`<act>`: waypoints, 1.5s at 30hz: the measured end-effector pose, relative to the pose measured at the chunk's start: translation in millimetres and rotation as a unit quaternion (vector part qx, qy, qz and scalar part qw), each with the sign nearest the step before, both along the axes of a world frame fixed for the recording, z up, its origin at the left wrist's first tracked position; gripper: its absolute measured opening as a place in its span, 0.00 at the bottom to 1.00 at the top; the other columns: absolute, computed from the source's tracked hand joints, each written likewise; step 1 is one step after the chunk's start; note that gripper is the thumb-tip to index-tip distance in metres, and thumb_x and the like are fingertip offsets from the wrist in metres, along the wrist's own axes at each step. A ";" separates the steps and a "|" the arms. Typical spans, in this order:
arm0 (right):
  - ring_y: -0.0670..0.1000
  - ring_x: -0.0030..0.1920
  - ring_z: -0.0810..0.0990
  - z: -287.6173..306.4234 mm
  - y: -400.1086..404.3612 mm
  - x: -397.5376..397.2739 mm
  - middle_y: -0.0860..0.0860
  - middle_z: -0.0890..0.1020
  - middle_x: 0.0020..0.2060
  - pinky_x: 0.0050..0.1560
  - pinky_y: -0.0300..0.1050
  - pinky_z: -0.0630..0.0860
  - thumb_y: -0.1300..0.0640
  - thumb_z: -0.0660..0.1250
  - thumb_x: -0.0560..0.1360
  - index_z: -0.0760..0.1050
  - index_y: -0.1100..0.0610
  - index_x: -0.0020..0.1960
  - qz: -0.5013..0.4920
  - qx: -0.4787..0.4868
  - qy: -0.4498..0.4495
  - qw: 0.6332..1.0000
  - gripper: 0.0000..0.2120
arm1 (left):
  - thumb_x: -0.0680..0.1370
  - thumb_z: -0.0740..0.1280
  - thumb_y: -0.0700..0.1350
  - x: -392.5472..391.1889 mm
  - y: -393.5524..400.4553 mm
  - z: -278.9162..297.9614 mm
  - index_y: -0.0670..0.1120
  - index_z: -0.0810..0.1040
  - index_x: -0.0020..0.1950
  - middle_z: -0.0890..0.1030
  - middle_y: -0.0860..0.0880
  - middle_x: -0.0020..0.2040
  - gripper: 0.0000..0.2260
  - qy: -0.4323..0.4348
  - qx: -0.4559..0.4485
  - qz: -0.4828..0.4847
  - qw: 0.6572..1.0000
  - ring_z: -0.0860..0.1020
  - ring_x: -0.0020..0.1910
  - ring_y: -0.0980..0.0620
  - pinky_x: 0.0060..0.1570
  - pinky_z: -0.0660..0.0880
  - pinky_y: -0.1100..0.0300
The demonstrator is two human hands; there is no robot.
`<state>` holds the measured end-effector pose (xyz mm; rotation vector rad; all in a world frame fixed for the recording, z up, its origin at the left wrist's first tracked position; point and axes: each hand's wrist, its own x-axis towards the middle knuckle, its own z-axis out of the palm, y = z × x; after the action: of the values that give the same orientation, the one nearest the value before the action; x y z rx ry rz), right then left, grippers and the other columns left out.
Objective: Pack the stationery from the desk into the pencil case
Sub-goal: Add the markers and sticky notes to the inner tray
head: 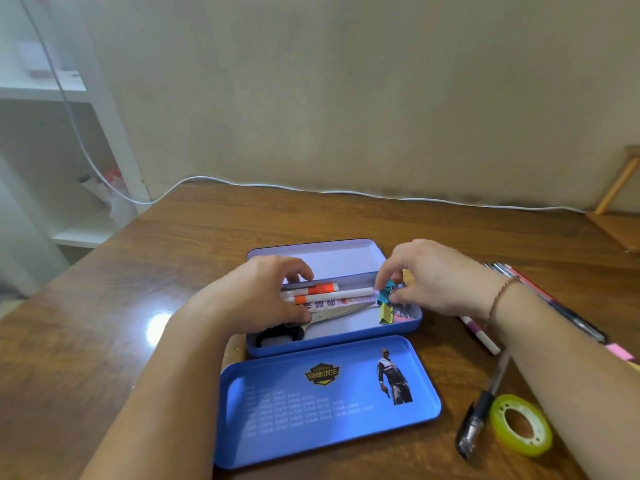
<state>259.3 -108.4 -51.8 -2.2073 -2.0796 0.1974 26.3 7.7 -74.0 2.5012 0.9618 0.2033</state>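
Head view: the open blue pencil case point(332, 341) lies mid-desk, its lid point(329, 400) nearer. A teal binder clip point(385, 294) is pinched by the right hand point(429, 278) at the case's right end. Pens inside point(322, 293) are gripped by the curled left hand point(256, 296).

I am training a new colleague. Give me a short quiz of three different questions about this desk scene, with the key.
1. True or false: the scissors lie inside the pencil case.
2. What does the right hand pinch? A) teal binder clip B) tape roll C) black pen
3. Name the round item near the desk edge, right of the loose lid.

Key: 1. true. 2. A, the teal binder clip. 3. the tape roll, beside the black pen.
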 end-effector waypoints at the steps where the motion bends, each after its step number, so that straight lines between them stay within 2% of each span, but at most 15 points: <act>1: 0.42 0.44 0.73 4.4 -1.4 3.1 0.40 0.76 0.41 0.45 0.44 0.75 0.50 0.72 0.72 0.78 0.40 0.51 -0.002 0.003 0.013 1.000 0.09 | 0.68 0.75 0.58 -0.4 -0.5 0.4 0.63 0.72 0.59 0.73 0.62 0.57 0.22 -0.011 0.004 -0.008 1.000 0.74 0.49 0.61 0.44 0.70 0.65; 4: 0.37 0.37 0.74 26.2 -12.6 24.3 0.40 0.78 0.36 0.38 0.35 0.69 0.51 0.75 0.69 0.77 0.45 0.42 -0.051 0.043 0.025 0.997 0.07 | 0.67 0.76 0.56 0.8 -5.7 3.6 0.63 0.74 0.52 0.69 0.66 0.59 0.17 -0.059 0.026 -0.061 0.996 0.67 0.60 0.56 0.58 0.68 0.56; 7: 0.41 0.37 0.78 39.2 -27.8 45.7 0.43 0.81 0.33 0.36 0.39 0.71 0.48 0.76 0.67 0.80 0.50 0.35 -0.137 -0.077 -0.032 0.987 0.08 | 0.69 0.75 0.56 3.6 -10.2 4.7 0.63 0.79 0.47 0.68 0.65 0.62 0.10 -0.020 0.058 -0.090 0.994 0.60 0.65 0.58 0.65 0.63 0.52; 10: 0.45 0.35 0.79 30.9 -31.8 50.0 0.46 0.82 0.31 0.33 0.39 0.72 0.43 0.74 0.68 0.81 0.52 0.34 -0.188 -0.209 -0.035 0.959 0.13 | 0.70 0.75 0.56 4.6 -9.2 2.4 0.61 0.82 0.46 0.68 0.64 0.65 0.07 0.011 0.060 -0.084 0.995 0.57 0.67 0.58 0.67 0.61 0.52; 15: 0.48 0.38 0.79 17.8 -23.4 47.2 0.47 0.83 0.33 0.40 0.43 0.76 0.42 0.74 0.66 0.82 0.53 0.35 -0.189 -0.249 -0.024 0.950 0.14 | 0.70 0.75 0.56 4.4 -9.5 1.9 0.61 0.83 0.46 0.67 0.66 0.66 0.06 0.026 0.045 -0.088 0.995 0.56 0.67 0.60 0.65 0.60 0.54; 17: 0.47 0.36 0.78 19.0 -24.5 47.0 0.46 0.82 0.31 0.37 0.41 0.74 0.45 0.74 0.67 0.82 0.53 0.34 -0.180 -0.252 -0.022 0.951 0.12 | 0.71 0.74 0.56 3.4 -9.1 2.1 0.61 0.82 0.46 0.68 0.66 0.65 0.06 0.022 0.041 -0.088 0.995 0.57 0.67 0.60 0.67 0.61 0.52; 19: 0.46 0.34 0.78 25.9 -26.5 49.1 0.45 0.81 0.30 0.33 0.40 0.72 0.47 0.74 0.68 0.81 0.53 0.33 -0.190 -0.211 -0.032 0.958 0.11 | 0.73 0.72 0.56 2.3 -7.4 2.8 0.61 0.81 0.46 0.72 0.65 0.62 0.04 -0.010 0.046 -0.078 0.996 0.62 0.66 0.59 0.67 0.63 0.50; 21: 0.47 0.34 0.78 37.7 -28.6 48.3 0.46 0.82 0.31 0.33 0.41 0.70 0.49 0.72 0.70 0.79 0.53 0.32 -0.212 -0.113 -0.042 0.970 0.11 | 0.74 0.71 0.53 1.4 -5.0 4.0 0.60 0.80 0.45 0.76 0.63 0.57 0.02 -0.043 0.066 -0.056 0.995 0.68 0.62 0.56 0.63 0.67 0.51; 23: 0.50 0.36 0.77 44.9 -27.6 37.9 0.47 0.80 0.35 0.35 0.43 0.69 0.47 0.68 0.72 0.75 0.51 0.35 -0.201 0.011 -0.109 0.973 0.11 | 0.74 0.72 0.50 -0.3 -2.8 4.4 0.59 0.78 0.43 0.77 0.62 0.50 0.04 -0.055 0.077 -0.023 0.995 0.74 0.55 0.57 0.51 0.72 0.59; 25: 0.53 0.39 0.74 43.1 -21.9 11.3 0.47 0.78 0.39 0.36 0.45 0.66 0.45 0.64 0.74 0.72 0.49 0.40 -0.151 0.123 -0.172 0.966 0.09 | 0.74 0.72 0.49 -3.0 -0.3 3.2 0.59 0.77 0.41 0.77 0.62 0.44 0.06 -0.057 0.076 0.009 0.995 0.76 0.47 0.61 0.38 0.69 0.66; 27: 0.54 0.46 0.76 30.5 -13.5 -22.2 0.46 0.80 0.45 0.40 0.46 0.67 0.44 0.62 0.77 0.75 0.45 0.48 -0.046 0.177 -0.161 0.970 0.06 | 0.75 0.70 0.45 -4.8 2.4 2.1 0.57 0.76 0.41 0.78 0.61 0.42 0.07 -0.071 0.080 0.037 0.994 0.77 0.42 0.61 0.35 0.70 0.65; 29: 0.52 0.53 0.75 9.6 -5.0 -46.8 0.45 0.80 0.50 0.44 0.46 0.66 0.45 0.59 0.78 0.76 0.44 0.53 0.036 0.166 -0.167 0.971 0.09 | 0.76 0.67 0.40 -5.4 4.6 1.9 0.57 0.76 0.41 0.79 0.60 0.43 0.10 -0.095 0.088 0.062 0.990 0.77 0.40 0.59 0.36 0.71 0.62; 32: 0.51 0.54 0.75 -12.4 0.5 -53.5 0.45 0.79 0.50 0.44 0.45 0.65 0.46 0.58 0.79 0.77 0.44 0.54 0.056 0.141 -0.183 0.971 0.10 | 0.76 0.64 0.37 -5.0 4.2 4.1 0.56 0.76 0.41 0.78 0.60 0.42 0.13 -0.107 0.088 0.070 0.988 0.76 0.40 0.60 0.35 0.70 0.65; 38: 0.51 0.53 0.75 -19.4 3.6 -53.3 0.45 0.79 0.49 0.43 0.45 0.65 0.41 0.60 0.77 0.77 0.44 0.55 0.068 0.148 -0.181 0.970 0.13 | 0.75 0.70 0.47 -1.3 -3.7 4.9 0.57 0.79 0.42 0.79 0.61 0.42 0.05 -0.060 0.041 0.001 0.997 0.78 0.40 0.60 0.35 0.72 0.65; 45: 0.49 0.49 0.74 -11.9 2.7 -36.1 0.44 0.79 0.49 0.45 0.45 0.69 0.40 0.64 0.74 0.76 0.43 0.56 0.007 0.136 -0.127 0.983 0.13 | 0.73 0.72 0.49 0.2 -4.6 6.1 0.57 0.80 0.40 0.79 0.58 0.48 0.04 -0.024 0.032 -0.023 0.999 0.77 0.49 0.56 0.50 0.76 0.55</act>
<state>223.2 -105.7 -63.7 -2.1449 -2.0909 -0.3644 26.5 3.0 -67.9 2.5612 0.8915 0.2829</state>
